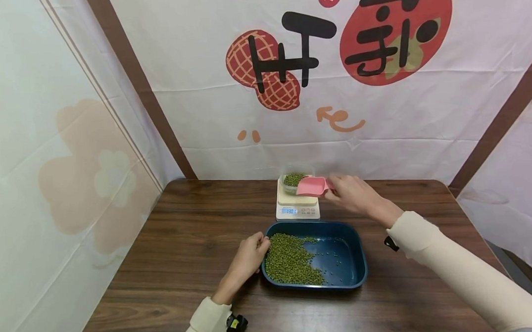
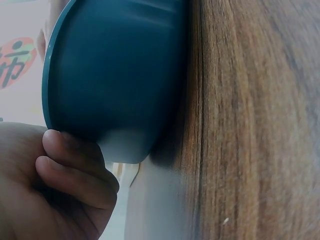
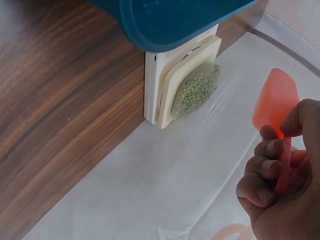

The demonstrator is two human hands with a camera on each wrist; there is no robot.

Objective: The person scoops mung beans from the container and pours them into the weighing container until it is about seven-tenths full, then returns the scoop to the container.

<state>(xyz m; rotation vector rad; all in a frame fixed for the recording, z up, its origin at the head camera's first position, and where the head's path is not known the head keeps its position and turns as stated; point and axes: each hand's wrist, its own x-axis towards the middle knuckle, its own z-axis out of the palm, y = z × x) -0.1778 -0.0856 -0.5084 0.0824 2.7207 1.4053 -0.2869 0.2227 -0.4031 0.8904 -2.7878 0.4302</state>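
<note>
My right hand (image 1: 356, 195) grips a pink scoop (image 1: 311, 187) by its handle, fingers wrapped round it in the right wrist view. The scoop's blade overlaps the right side of a clear plastic container (image 1: 290, 189) holding green beans; no beans show in the blade. That container stands on a white kitchen scale (image 1: 279, 201) with a lit display. In front of the scale is a dark blue tray (image 1: 328, 227), with green beans (image 1: 290, 261) heaped toward its left side. At the tray's left rim, my left hand (image 1: 245, 256) holds on with curled fingers, seen against the outer wall in the left wrist view.
Everything stands on a dark wood-grain table (image 1: 198, 258). A printed white cloth (image 1: 201, 114) hangs right behind its back edge, close to the scale and container. Another pale cloth (image 1: 22, 196) hangs on the left.
</note>
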